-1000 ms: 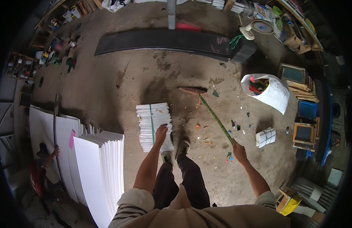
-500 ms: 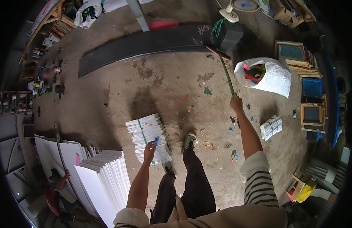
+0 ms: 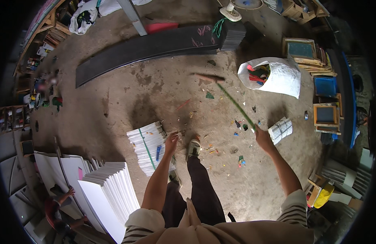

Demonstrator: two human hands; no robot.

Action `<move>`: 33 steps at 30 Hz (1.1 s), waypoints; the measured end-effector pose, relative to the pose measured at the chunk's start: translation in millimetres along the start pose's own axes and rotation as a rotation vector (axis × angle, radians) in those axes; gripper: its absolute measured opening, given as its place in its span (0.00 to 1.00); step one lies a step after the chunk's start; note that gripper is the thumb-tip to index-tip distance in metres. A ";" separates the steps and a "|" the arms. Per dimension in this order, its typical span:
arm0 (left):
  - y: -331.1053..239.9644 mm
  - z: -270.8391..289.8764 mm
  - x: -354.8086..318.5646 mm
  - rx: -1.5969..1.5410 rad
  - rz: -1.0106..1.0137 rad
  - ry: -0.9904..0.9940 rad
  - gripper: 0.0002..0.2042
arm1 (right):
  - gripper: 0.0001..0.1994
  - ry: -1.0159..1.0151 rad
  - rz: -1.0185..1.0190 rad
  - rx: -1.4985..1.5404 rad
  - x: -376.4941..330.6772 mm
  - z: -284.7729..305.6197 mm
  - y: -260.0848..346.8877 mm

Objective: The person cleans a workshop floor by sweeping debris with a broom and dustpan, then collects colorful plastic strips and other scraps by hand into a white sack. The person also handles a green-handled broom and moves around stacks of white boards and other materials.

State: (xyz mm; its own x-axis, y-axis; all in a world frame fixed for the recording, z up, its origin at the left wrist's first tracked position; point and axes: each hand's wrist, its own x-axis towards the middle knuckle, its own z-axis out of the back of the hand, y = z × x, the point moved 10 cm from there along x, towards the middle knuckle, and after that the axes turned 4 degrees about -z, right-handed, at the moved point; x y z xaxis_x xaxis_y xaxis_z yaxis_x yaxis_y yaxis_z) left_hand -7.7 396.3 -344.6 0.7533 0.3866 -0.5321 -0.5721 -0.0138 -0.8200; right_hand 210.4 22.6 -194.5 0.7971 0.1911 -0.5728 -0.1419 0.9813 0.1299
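Note:
My right hand (image 3: 264,137) is closed around the green handle of a broom (image 3: 238,106). Its flat reddish head (image 3: 209,77), smeared by motion, is at the floor ahead of me. My left hand (image 3: 171,143) holds nothing, its fingers loosely apart beside the right edge of a stack of white sheets (image 3: 144,143). Green strap binds that stack. On top of it lies a small blue tool (image 3: 158,153), perhaps a cutter.
Coloured scraps (image 3: 241,161) litter the concrete floor. A white sack (image 3: 281,79) of scraps, a tied white bundle (image 3: 280,131) and wooden frames (image 3: 327,115) are on the right. White panels (image 3: 108,183) stand at left, near another person (image 3: 54,209). Long black sheets (image 3: 147,44) lie ahead.
My left hand has let go of the blue tool, which now rests on the stack, and moved right. My right hand has drawn the broom nearer, its head swinging left.

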 end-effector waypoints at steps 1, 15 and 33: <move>-1.5 3.8 -2.5 -0.006 -0.001 -0.015 0.15 | 0.21 -0.039 -0.016 0.028 21.3 8.3 8.6; 105.4 90.7 -92.9 0.072 0.115 -0.183 0.14 | 0.17 0.109 -0.008 -0.127 -1.8 -55.6 1.1; 109.7 93.2 -113.6 0.005 0.091 -0.192 0.14 | 0.20 -0.149 0.168 -0.055 55.5 -95.4 174.5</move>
State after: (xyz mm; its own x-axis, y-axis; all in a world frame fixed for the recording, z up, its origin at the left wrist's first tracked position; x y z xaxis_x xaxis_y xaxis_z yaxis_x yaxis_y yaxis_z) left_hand -186.2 436.9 -354.4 0.6229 0.5527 -0.5536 -0.6369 -0.0526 -0.7692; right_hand 173.9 206.6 -280.8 0.8371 0.3506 -0.4200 -0.3086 0.9365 0.1668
